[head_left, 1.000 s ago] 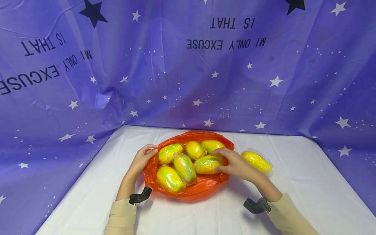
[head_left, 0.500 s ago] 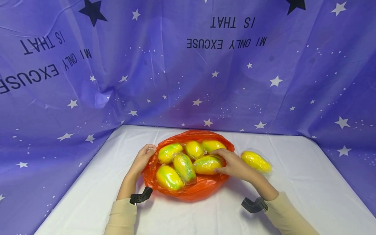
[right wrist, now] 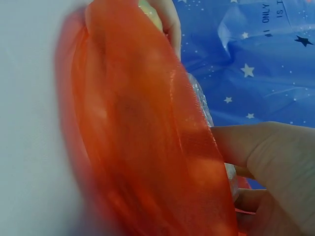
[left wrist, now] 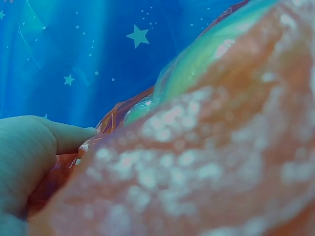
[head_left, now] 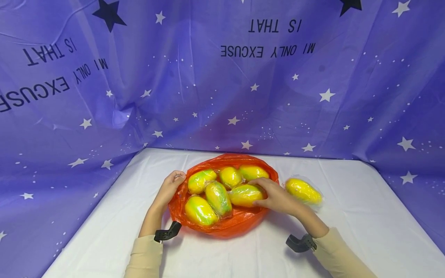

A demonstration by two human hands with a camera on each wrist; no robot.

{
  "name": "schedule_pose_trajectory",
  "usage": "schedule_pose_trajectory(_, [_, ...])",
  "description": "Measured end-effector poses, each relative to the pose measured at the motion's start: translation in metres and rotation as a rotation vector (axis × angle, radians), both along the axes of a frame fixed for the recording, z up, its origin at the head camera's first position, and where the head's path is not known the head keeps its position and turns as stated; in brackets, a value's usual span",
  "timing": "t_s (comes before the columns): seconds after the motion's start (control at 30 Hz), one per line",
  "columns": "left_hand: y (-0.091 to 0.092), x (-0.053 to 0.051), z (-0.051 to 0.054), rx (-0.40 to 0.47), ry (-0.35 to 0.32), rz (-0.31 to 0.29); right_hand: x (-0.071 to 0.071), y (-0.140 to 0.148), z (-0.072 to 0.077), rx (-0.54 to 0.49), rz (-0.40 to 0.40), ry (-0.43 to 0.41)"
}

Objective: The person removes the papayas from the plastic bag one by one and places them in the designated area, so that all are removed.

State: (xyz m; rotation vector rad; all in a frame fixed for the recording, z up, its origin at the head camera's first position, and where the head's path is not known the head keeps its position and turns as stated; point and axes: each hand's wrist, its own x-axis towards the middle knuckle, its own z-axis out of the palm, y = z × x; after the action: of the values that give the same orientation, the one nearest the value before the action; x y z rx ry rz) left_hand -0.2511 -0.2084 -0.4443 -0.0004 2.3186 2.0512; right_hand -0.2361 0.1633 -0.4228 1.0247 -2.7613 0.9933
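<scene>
A red plastic bag (head_left: pixel 240 227) lies spread wide on the table with several plastic-wrapped mangoes (head_left: pixel 218 197) inside, yellow with green patches. My left hand (head_left: pixel 168 189) pinches the bag's left rim; the left wrist view shows the thumb (left wrist: pixel 71 137) against the crumpled edge. At the bag's right side, my right hand (head_left: pixel 278 196) reaches over the rim and grips the right end of a mango (head_left: pixel 245 195), thumb in front and fingers behind. In the right wrist view the bag wall (right wrist: pixel 138 128) hides that mango and most of the fingertips.
Another wrapped mango (head_left: pixel 304 191) lies outside the bag, just beyond my right forearm. The white-covered table (head_left: pixel 368 216) meets a purple star-printed curtain (head_left: pixel 222 96) at its back and sides.
My left fingers have curled slightly more at the bag's rim. The right hand and the mangoes stay almost where they were.
</scene>
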Motion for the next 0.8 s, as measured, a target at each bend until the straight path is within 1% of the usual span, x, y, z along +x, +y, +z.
schedule_pose_trajectory(0.13, [0.001, 0.0, 0.0, 0.011, 0.002, 0.0, 0.002, 0.003, 0.003, -0.03, -0.03, -0.015])
schedule_pose_trajectory(0.37, [0.0, -0.002, -0.002, 0.061, -0.019, -0.001, 0.008, 0.007, 0.015, -0.078, -0.055, -0.043])
schedule_pose_trajectory(0.6, [-0.002, 0.001, -0.002, 0.024, -0.006, 0.014, 0.017, 0.012, 0.023, -0.115, -0.088, -0.013])
schedule_pose_trajectory(0.8, [-0.004, 0.0, -0.001, 0.037, 0.0, -0.01, 0.024, 0.019, 0.028, -0.183, -0.132, -0.009])
